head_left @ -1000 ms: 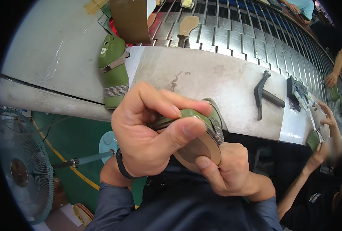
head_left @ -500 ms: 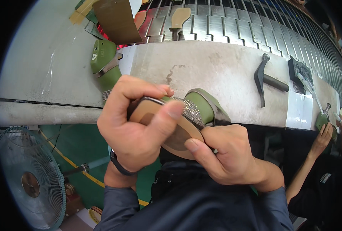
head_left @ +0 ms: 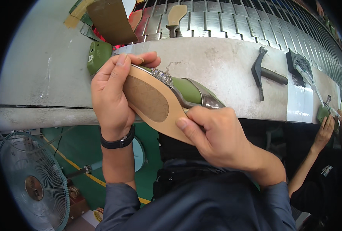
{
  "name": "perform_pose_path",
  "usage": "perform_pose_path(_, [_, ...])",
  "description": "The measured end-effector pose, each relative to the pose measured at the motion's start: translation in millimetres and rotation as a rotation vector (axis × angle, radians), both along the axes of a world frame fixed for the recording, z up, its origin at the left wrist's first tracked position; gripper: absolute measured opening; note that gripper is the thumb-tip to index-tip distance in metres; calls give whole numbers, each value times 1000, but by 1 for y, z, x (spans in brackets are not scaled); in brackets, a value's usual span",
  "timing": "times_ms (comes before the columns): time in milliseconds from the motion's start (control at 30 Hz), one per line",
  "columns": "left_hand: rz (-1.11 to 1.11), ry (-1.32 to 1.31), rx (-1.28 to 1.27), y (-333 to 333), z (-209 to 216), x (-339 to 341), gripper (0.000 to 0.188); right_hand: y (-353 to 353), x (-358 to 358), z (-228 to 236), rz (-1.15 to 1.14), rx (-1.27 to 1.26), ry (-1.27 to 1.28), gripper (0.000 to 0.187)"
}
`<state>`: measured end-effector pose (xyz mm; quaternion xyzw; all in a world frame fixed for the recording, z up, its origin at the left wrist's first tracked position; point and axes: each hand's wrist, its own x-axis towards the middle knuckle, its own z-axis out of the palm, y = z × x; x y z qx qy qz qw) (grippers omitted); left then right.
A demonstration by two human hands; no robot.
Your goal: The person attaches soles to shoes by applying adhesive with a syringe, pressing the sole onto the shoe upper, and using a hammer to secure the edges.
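I hold a shoe
Left hand upright, gripping one end; right hand lower, pinching the other.

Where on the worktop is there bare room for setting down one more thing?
Bare worktop shows between the held sandal and the hammer, with the slatted conveyor along its far side. Another wide patch lies left of the green shoe form. It is crowded at the right around the black block and the co-worker's hand, and by the brown cardboard.
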<state>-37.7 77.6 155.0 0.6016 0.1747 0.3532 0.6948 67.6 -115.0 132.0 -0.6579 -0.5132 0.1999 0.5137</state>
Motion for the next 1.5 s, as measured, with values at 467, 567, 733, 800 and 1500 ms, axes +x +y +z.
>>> perform_pose_path(467, [-114,77,83,0,22,31,29,0,23,7,-84,-109,-41,32])
perform_pose_path(567, [-193,92,137,-3,33,41,31,-9,39,15,-147,-148,-126,35])
perform_pose_path(733, [-370,-5,366,-54,46,74,41,-9,83,45,-144,198,-170,65])
perform_pose_path(800, [-425,-109,229,-69,44,86,55,-17,92,58,-5,87,307,60])
perform_pose_path(1500, [-237,-103,466,-33,-90,96,79,-70,53,-29,-264,-32,-223,58])
